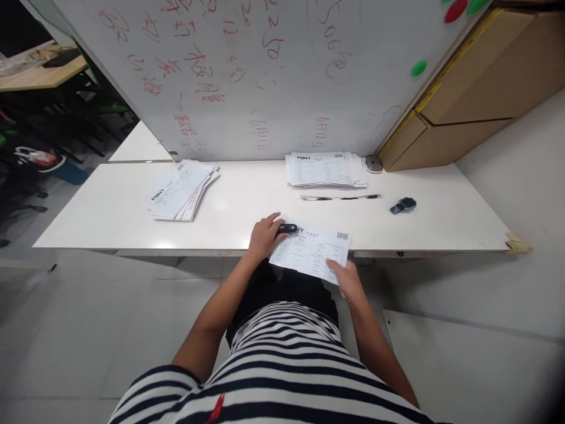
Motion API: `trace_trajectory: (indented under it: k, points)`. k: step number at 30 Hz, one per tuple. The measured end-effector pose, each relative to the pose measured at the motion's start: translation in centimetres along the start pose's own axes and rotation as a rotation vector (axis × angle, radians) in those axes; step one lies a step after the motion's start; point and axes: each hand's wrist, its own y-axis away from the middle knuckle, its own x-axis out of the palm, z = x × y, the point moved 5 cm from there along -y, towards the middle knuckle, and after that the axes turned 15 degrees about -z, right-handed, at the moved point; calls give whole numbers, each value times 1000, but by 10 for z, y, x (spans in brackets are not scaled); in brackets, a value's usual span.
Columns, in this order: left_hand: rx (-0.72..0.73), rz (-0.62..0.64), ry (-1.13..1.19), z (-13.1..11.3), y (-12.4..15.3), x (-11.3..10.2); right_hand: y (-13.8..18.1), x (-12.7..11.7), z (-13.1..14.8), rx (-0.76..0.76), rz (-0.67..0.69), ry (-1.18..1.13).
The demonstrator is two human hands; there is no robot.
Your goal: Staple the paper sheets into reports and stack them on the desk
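Observation:
A printed paper form (pixel 310 253) lies over the near edge of the white table (pixel 106 218). My left hand (pixel 263 237) presses a small black stapler (pixel 287 228) onto the form's top left corner, fingers closed round it. My right hand (pixel 347 281) pinches the form's lower right corner, which hangs past the table edge.
A fanned stack of forms (pixel 182 189) lies at the table's left. A second stack of forms (pixel 324 169) sits by the whiteboard (pixel 265 76), with a pen (pixel 339 197) in front of it. A small dark clip-like object (pixel 402 205) lies to the right. Cardboard boxes (pixel 477 94) stand at the back right.

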Motion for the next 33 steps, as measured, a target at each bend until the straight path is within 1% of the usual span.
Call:
trace_trajectory:
  k: [3, 5, 8, 12, 14, 17, 20, 25, 30, 33]
  points:
    - [-97, -80, 50, 5, -1, -7, 7, 2, 11, 17, 31, -47]
    - [-182, -97, 88, 9, -2, -11, 11, -1, 20, 23, 35, -81]
    - [-279, -91, 118, 14, -2, -13, 13, -13, 33, -4, -31, -83]
    - [-372, -130, 154, 20, 0, -15, 13, -36, 53, -101, -141, -97]
    - [-389, -147, 166, 21, 1, -15, 13, -44, 59, -131, -144, -101]
    - [-386, -160, 174, 23, 2, -14, 13, -48, 61, -128, -131, -50]
    - [-379, -168, 179, 23, 2, -14, 16, -44, 56, -91, -93, -9]
    - [-394, -174, 187, 23, 3, -14, 24, -34, 56, -50, 13, -117]
    - [-412, -171, 183, 25, 3, -13, 20, -35, 53, -30, -37, -57]
    - [-409, -169, 186, 25, 4, -13, 19, -34, 48, -15, -27, -55]
